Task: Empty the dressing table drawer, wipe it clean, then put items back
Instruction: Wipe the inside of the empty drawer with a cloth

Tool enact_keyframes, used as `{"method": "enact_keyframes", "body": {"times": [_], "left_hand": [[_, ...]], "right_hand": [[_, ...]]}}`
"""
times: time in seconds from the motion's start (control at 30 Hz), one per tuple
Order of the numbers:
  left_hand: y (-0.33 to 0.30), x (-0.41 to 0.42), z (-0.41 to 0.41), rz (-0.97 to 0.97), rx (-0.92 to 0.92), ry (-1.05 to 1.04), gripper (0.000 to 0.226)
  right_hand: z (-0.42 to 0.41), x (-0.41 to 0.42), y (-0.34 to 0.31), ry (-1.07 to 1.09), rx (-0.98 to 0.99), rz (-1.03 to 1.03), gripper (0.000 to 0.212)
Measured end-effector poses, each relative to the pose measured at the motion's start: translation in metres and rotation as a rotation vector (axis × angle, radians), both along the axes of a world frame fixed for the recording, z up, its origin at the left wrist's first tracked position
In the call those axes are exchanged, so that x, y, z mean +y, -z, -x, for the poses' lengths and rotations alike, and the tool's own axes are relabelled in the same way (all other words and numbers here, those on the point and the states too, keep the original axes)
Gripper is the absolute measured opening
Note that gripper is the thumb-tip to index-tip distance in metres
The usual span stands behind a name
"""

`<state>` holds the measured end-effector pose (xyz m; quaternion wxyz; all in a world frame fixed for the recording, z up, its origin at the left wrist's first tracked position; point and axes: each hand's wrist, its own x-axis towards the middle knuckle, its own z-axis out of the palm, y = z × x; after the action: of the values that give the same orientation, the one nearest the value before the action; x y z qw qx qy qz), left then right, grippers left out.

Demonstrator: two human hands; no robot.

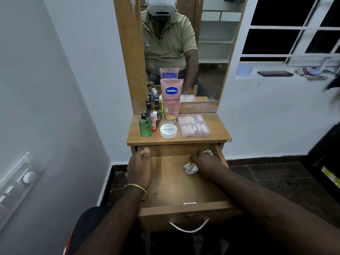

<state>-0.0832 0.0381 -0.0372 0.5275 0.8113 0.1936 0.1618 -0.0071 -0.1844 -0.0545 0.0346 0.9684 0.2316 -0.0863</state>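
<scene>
Inside the open drawer [184, 186], the right hand [204, 161] clenches a crumpled cloth [191, 167] near its back right corner, while the left hand [139, 168] rests, fingers loosely extended and empty, on its left edge.

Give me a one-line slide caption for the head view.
Right hand wipes the emptied drawer with a cloth while left hand rests on its side; toiletries wait on top.

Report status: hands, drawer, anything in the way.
Left hand open, resting on the drawer left wall. Right hand clutching cloth at the back right. Drawer pulled out, emptied. Items on the tabletop; nothing blocking.
</scene>
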Motion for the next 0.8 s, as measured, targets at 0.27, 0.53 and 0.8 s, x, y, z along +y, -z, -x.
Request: {"method": "enact_keyframes", "body": {"times": [0.27, 0.53, 0.8], "left_hand": [[-0.004, 0.002, -0.002, 0.026, 0.014, -0.006, 0.072], [0.003, 0.006, -0.006, 0.316, -0.048, -0.049, 0.074], [-0.002, 0.015, -0.004, 0.741, -0.082, -0.203, 0.08]], "right_hand": [[0.009, 0.01, -0.024, 0.124, 0.374, 0.172, 0.048], [0.049, 0.012, -0.042, 0.079, 0.597, 0.297, 0.047], [0.034, 0.052, -0.034, 0.296, 0.788, -0.591, 0.026]]}}
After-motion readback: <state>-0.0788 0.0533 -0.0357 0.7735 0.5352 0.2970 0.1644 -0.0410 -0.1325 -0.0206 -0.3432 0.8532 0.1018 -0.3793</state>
